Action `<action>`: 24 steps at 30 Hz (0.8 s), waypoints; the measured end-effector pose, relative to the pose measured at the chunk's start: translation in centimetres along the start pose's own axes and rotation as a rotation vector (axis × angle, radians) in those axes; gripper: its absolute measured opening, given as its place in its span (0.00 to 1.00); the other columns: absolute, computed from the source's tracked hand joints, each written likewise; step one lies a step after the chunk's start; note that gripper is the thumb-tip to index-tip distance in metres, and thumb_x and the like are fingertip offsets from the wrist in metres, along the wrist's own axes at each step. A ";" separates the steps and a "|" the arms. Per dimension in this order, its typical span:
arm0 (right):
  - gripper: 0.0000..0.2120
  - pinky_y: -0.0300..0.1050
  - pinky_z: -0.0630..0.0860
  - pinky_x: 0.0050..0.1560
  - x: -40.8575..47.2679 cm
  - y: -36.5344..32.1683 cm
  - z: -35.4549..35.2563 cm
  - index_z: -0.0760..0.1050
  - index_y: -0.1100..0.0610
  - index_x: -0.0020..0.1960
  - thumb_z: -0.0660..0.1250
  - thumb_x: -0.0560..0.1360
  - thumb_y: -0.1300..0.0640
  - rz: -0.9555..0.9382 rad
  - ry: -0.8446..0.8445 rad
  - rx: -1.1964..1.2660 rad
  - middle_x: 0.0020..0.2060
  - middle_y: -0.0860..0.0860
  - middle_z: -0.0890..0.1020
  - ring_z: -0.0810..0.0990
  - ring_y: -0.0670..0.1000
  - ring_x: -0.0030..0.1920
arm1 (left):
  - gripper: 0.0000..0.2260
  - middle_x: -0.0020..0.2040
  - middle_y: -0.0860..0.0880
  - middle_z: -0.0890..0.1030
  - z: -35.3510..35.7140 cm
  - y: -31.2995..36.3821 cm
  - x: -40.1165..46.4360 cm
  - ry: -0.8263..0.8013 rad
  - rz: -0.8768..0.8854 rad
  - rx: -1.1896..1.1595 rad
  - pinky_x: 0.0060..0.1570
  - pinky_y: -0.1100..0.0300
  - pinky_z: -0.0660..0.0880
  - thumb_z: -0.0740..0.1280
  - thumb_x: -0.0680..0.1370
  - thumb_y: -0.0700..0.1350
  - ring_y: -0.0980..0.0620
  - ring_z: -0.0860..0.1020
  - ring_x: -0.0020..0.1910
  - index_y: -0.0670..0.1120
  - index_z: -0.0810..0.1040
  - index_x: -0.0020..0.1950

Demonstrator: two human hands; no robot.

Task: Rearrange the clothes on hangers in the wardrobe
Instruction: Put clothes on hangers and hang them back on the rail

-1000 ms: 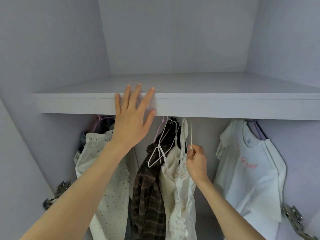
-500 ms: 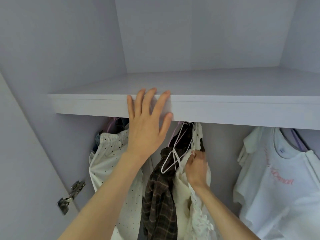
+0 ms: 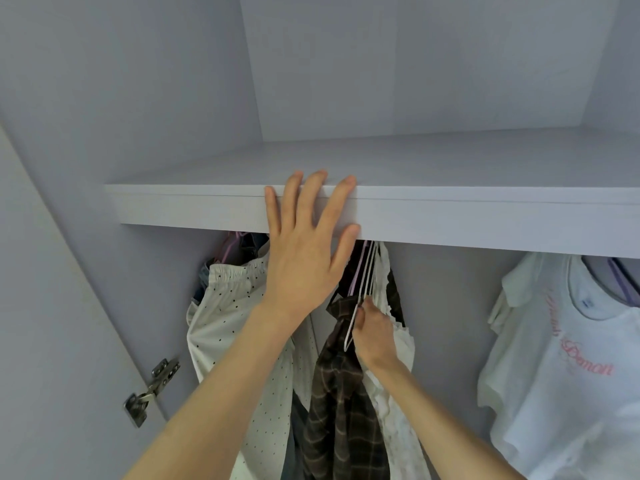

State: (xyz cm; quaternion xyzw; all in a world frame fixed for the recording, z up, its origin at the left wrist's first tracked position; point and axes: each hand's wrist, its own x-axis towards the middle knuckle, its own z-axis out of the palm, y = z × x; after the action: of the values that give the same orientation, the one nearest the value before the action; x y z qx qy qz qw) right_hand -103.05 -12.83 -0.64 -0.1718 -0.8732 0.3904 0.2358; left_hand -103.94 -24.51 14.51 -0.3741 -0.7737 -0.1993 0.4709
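My left hand lies flat with straight fingers against the front edge of the wardrobe shelf. Below the shelf, my right hand pinches a white wire hanger among the hanging clothes. A brown plaid shirt hangs just left of that hand and a white lacy top just behind it. A cream dotted garment hangs further left, partly hidden by my left forearm. The rail is hidden behind the shelf.
A white T-shirt with pink lettering hangs apart at the right on a purple hanger. A metal door hinge sits on the left wardrobe wall. The upper shelf compartment holds nothing visible.
My left hand has moved up onto the shelf edge. My right hand shifted left and lower, from a thin strap to the white hanger. The view has moved closer and leftward.
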 end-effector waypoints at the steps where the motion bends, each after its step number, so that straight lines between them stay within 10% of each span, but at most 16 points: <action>1: 0.12 0.40 0.72 0.33 0.0 -0.1 -0.1 0.69 0.64 0.60 0.53 0.81 0.60 0.013 -0.024 0.037 0.31 0.50 0.72 0.72 0.47 0.30 | 0.21 0.70 0.43 0.64 0.0 0.0 0.0 -0.001 0.002 0.001 0.71 0.40 0.45 0.54 0.80 0.54 0.42 0.56 0.72 0.51 0.59 0.72; 5: 0.20 0.28 0.69 0.39 -0.2 -0.1 -1.1 0.61 0.60 0.72 0.51 0.82 0.57 0.096 -0.125 0.145 0.48 0.52 0.79 0.77 0.45 0.41 | 0.22 0.71 0.44 0.61 0.0 -0.3 -0.2 -0.017 0.017 0.017 0.72 0.41 0.44 0.54 0.80 0.54 0.42 0.54 0.73 0.52 0.56 0.74; 9: 0.22 0.45 0.61 0.68 -0.2 -0.1 -1.9 0.55 0.58 0.75 0.48 0.83 0.54 0.108 -0.233 0.144 0.70 0.55 0.67 0.69 0.51 0.66 | 0.23 0.74 0.43 0.58 -0.2 -0.4 -0.3 -0.040 0.035 0.063 0.72 0.41 0.45 0.53 0.81 0.53 0.41 0.51 0.74 0.51 0.54 0.75; 18: 0.28 0.45 0.48 0.74 -2.5 -0.3 -3.5 0.51 0.58 0.76 0.54 0.80 0.48 -0.225 -0.111 -0.159 0.75 0.53 0.53 0.50 0.50 0.75 | 0.24 0.77 0.46 0.48 -0.1 -2.9 -9.9 -0.256 -0.094 0.133 0.73 0.44 0.46 0.53 0.80 0.49 0.42 0.44 0.76 0.54 0.52 0.76; 24: 0.35 0.45 0.33 0.71 -6.1 -2.7 -1.4 0.41 0.53 0.76 0.35 0.74 0.36 -0.545 -0.208 -0.408 0.73 0.47 0.40 0.37 0.46 0.73 | 0.24 0.76 0.45 0.53 -2.9 -4.1 -18.7 -0.420 -0.331 0.249 0.72 0.44 0.45 0.53 0.79 0.51 0.42 0.46 0.75 0.54 0.53 0.76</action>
State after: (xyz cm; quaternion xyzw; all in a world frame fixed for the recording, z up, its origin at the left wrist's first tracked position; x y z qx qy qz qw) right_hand -97.51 -16.66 0.50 0.0645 -0.9663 0.1461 0.2017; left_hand -100.23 -36.44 -0.35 -0.2154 -0.9232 -0.0953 0.3036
